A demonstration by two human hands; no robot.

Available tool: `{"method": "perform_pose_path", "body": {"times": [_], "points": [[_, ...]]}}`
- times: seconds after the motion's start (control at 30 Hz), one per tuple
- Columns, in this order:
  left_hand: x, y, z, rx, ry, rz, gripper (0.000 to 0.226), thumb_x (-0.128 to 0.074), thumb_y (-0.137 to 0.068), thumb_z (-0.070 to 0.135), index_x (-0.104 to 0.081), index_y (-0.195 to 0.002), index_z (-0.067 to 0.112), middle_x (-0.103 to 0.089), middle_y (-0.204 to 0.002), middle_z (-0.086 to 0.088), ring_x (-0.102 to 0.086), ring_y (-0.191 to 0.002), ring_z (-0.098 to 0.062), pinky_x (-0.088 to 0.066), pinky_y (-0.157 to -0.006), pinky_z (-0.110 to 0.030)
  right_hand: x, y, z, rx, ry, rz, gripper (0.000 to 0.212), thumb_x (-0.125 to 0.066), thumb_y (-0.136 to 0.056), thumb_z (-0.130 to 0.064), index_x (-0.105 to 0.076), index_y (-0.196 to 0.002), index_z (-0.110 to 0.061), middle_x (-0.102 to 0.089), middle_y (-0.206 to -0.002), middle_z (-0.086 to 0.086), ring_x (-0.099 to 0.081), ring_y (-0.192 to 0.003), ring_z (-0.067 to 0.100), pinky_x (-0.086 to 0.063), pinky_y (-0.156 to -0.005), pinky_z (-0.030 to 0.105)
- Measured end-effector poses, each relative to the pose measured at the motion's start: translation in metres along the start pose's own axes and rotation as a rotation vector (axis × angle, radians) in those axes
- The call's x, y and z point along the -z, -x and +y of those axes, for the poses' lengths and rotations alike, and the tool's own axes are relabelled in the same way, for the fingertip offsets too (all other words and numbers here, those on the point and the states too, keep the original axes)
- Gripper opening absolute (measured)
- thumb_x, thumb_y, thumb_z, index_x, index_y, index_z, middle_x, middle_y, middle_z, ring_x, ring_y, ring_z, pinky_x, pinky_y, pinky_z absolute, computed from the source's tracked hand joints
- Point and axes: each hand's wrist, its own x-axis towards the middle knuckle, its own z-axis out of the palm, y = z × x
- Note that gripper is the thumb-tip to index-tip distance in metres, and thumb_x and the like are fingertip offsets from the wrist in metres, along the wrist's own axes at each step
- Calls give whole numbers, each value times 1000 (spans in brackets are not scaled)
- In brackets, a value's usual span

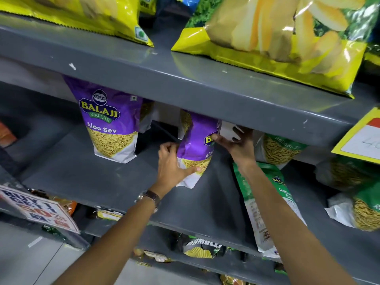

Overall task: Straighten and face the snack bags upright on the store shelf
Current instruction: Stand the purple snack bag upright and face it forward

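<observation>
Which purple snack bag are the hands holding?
The right-hand purple bag, leaning crooked with its front turned partly away. The left hand grips its lower side, the right hand its top. The other purple bag stands alone, facing front.

Grey shelves (185,83) are looking like painted metal, smooth with a dull sheen and a few small chips. A purple bag (111,120) is showing glossy plastic film, creasing softly. Yellow bags (277,38) above are shining brightly, their crinkled plastic catching glare. A green bag (257,198) is looking glossy too. A wristwatch (151,196) is gleaming with polished metal. A price card (362,138) is appearing as matt paper.
</observation>
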Motion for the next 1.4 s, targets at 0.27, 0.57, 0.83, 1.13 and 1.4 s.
{"method": "perform_pose_path", "body": {"times": [0.27,0.57,0.83,1.13,1.4], "points": [[43,-38,-25,53,184,-248,78,-83,-42,59,-46,-108,42,-63,-120,-1,-61,-110,-17,-47,-99,-45,18,-24,34,-131,101,-149,49,-68,-64,23,-56,-80,-22,-70,-77,-10,-67,-65,-5,-55,-63,15],[36,-31,-28,81,119,-435,112,-85,-40,54,-29,-131,20,-47,-133,7,-45,-125,-11,-38,-108,-37,8,-13,60,-105,145,51,67,-90,-50,-16,-57,-108,-10,-71,-107,10,-70,-94,19,-57,-80,38],[37,-32,-45,156,174,-420,100,-87,-36,61,-35,-116,30,-58,-125,3,-57,-116,-17,-49,-97,-46,5,1,65,-82,150,111,47,-87,-57,-11,-60,-92,-25,-72,-96,0,-70,-91,20,-58,-79,37],[44,-32,-48,133,352,-497,86,-90,-39,52,-43,-111,49,-58,-130,2,-57,-120,-18,-47,-101,-48,3,9,66,-154,42,168,39,-79,-67,-2,-59,-100,2,-70,-88,3,-68,-70,7,-55,-64,17],[43,-22,-45,97,361,-443,81,-83,-42,62,-42,-110,50,-61,-124,7,-59,-114,-16,-47,-100,-48,1,8,68,-122,43,171,36,-76,-69,0,-59,-101,1,-70,-94,9,-69,-76,11,-57,-70,21]]}}
